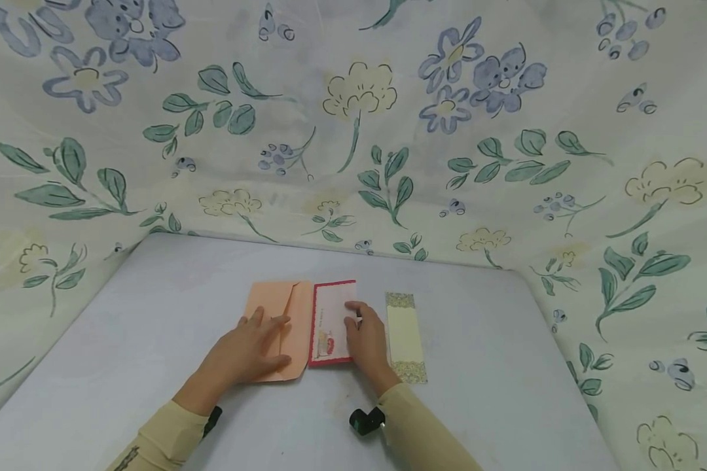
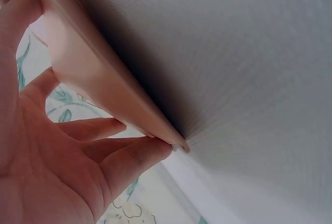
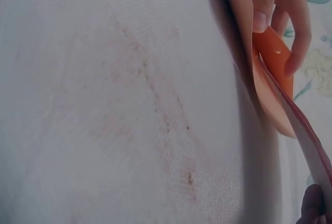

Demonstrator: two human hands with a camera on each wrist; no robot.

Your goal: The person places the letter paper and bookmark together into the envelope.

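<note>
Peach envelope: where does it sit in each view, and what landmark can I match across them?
Head: the peach envelope is left of centre, lower half, under the left hand.
Left wrist: the peach envelope slants from upper left toward the middle.
Right wrist: the peach envelope is at upper right.
Shared landmark: the left hand, on it in all three.
</note>
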